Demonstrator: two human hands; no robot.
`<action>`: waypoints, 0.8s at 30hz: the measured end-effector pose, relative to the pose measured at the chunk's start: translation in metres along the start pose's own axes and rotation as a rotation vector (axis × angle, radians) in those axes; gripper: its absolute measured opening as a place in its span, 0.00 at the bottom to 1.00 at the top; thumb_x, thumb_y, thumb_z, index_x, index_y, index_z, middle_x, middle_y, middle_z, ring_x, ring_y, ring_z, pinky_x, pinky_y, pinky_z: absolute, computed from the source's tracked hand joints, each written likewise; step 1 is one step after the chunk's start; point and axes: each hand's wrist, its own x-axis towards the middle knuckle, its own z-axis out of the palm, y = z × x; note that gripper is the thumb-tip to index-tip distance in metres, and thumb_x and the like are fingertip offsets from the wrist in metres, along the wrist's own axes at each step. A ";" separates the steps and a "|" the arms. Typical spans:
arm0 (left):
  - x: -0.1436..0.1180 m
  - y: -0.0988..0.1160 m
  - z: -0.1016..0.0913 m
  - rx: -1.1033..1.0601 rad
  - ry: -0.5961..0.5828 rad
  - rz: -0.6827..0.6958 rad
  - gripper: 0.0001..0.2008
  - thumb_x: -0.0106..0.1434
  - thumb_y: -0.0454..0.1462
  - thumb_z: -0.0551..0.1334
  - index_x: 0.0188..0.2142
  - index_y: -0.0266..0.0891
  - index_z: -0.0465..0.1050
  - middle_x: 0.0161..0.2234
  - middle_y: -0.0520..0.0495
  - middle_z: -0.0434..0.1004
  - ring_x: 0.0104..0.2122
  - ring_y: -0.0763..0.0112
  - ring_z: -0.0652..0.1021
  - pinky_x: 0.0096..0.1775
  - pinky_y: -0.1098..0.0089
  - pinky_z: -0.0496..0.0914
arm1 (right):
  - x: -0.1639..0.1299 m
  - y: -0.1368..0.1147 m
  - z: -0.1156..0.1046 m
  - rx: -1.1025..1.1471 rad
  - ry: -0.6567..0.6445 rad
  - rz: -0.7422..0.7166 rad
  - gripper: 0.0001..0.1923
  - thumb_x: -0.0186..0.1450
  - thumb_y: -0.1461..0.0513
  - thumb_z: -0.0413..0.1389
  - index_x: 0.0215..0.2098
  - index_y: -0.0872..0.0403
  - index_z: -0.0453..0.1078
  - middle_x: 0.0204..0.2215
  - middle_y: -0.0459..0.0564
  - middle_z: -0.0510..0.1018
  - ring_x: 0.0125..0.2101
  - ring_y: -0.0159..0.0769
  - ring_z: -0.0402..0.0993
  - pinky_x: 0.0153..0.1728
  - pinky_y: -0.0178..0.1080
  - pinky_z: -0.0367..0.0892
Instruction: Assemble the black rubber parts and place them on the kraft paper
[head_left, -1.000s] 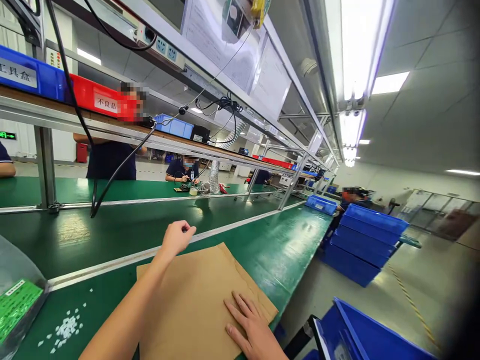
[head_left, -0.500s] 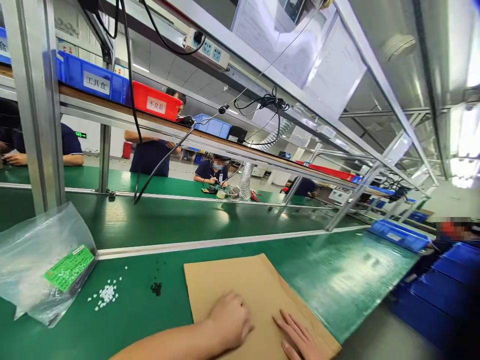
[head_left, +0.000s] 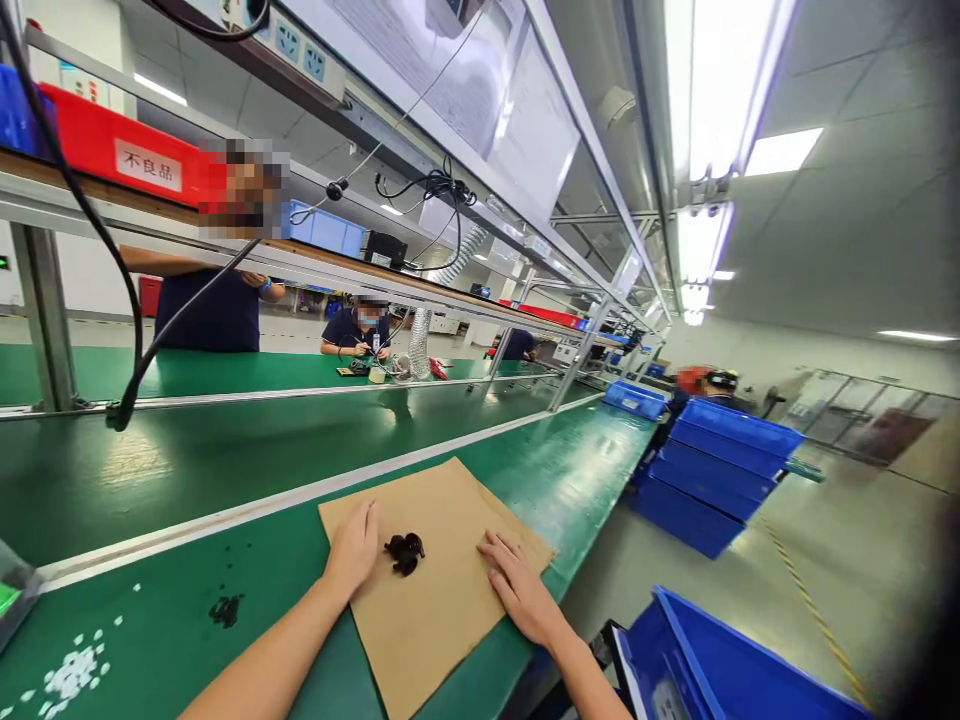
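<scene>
A brown cardboard sheet (head_left: 442,610) lies flat on the green bench (head_left: 247,570). A small heap of black parts (head_left: 404,551) sits on its middle. My left hand (head_left: 352,548) rests on the sheet's left side, just left of the black parts, fingers together and holding nothing. My right hand (head_left: 517,590) lies flat on the sheet's right edge, fingers spread, empty.
A little pile of white bits (head_left: 71,672) and a dark pile (head_left: 225,610) lie on the bench to the left. Blue bins (head_left: 720,470) stack at the right, another blue bin (head_left: 720,670) near my knees. Other people (head_left: 360,330) work across the belt.
The black parts now lie on the cardboard. My left hand has moved from a fist on the sheet to flat beside them; the view has swung right.
</scene>
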 end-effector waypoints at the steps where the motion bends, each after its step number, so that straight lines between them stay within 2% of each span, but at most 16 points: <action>1: -0.001 0.000 -0.001 0.010 -0.015 0.013 0.30 0.77 0.47 0.41 0.65 0.35 0.69 0.64 0.34 0.73 0.63 0.52 0.74 0.64 0.54 0.67 | -0.007 0.003 0.000 -0.039 0.068 -0.005 0.24 0.75 0.55 0.46 0.64 0.52 0.70 0.68 0.56 0.66 0.69 0.51 0.59 0.69 0.61 0.51; 3: -0.003 0.005 0.001 0.037 -0.061 0.072 0.30 0.76 0.51 0.45 0.67 0.38 0.67 0.66 0.35 0.71 0.65 0.51 0.72 0.64 0.53 0.66 | -0.031 0.015 -0.003 -0.170 0.259 0.001 0.23 0.73 0.56 0.48 0.61 0.53 0.72 0.65 0.58 0.71 0.65 0.55 0.64 0.68 0.63 0.53; 5: -0.007 0.012 0.005 0.056 -0.124 0.152 0.31 0.73 0.54 0.52 0.68 0.43 0.66 0.68 0.37 0.67 0.67 0.49 0.68 0.66 0.52 0.63 | -0.070 0.039 -0.009 -0.311 0.430 0.072 0.23 0.71 0.54 0.52 0.60 0.53 0.73 0.61 0.60 0.74 0.61 0.58 0.68 0.65 0.62 0.59; 8: -0.012 0.023 0.017 0.133 -0.226 0.306 0.35 0.67 0.57 0.61 0.69 0.50 0.65 0.72 0.40 0.61 0.70 0.47 0.63 0.67 0.51 0.60 | -0.154 0.082 -0.031 -0.488 0.534 0.276 0.30 0.69 0.47 0.50 0.57 0.58 0.75 0.58 0.68 0.74 0.59 0.67 0.68 0.59 0.66 0.63; 11: -0.013 0.027 0.033 0.225 -0.291 0.422 0.31 0.67 0.54 0.62 0.66 0.48 0.70 0.69 0.37 0.65 0.68 0.43 0.65 0.66 0.49 0.62 | -0.244 0.100 -0.063 -0.515 0.469 0.449 0.34 0.71 0.43 0.45 0.53 0.61 0.78 0.52 0.68 0.79 0.54 0.65 0.71 0.58 0.63 0.66; 14: -0.007 0.024 0.048 0.243 -0.317 0.475 0.21 0.71 0.48 0.58 0.55 0.43 0.79 0.62 0.34 0.73 0.62 0.43 0.70 0.63 0.46 0.64 | -0.308 0.083 -0.089 -0.420 0.247 0.458 0.29 0.74 0.45 0.45 0.48 0.56 0.80 0.47 0.60 0.83 0.53 0.56 0.74 0.57 0.55 0.69; 15: -0.005 0.022 0.052 0.249 -0.320 0.493 0.19 0.72 0.47 0.56 0.52 0.42 0.80 0.59 0.34 0.75 0.60 0.44 0.72 0.61 0.47 0.66 | -0.319 0.074 -0.093 -0.396 0.183 0.441 0.28 0.76 0.47 0.45 0.48 0.55 0.80 0.49 0.60 0.83 0.54 0.54 0.73 0.57 0.53 0.68; 17: 0.001 0.020 0.057 0.262 -0.319 0.522 0.19 0.72 0.47 0.55 0.50 0.42 0.81 0.55 0.35 0.76 0.56 0.46 0.73 0.59 0.48 0.68 | -0.330 0.058 -0.094 -0.390 0.171 0.477 0.24 0.77 0.49 0.46 0.51 0.54 0.79 0.51 0.58 0.81 0.55 0.49 0.72 0.58 0.48 0.66; 24: 0.001 0.014 0.053 0.333 -0.305 0.559 0.21 0.72 0.49 0.54 0.50 0.42 0.81 0.53 0.36 0.76 0.54 0.46 0.74 0.58 0.49 0.70 | -0.318 0.040 -0.069 -0.420 0.205 0.601 0.20 0.79 0.56 0.43 0.46 0.55 0.75 0.47 0.58 0.80 0.49 0.48 0.69 0.52 0.46 0.61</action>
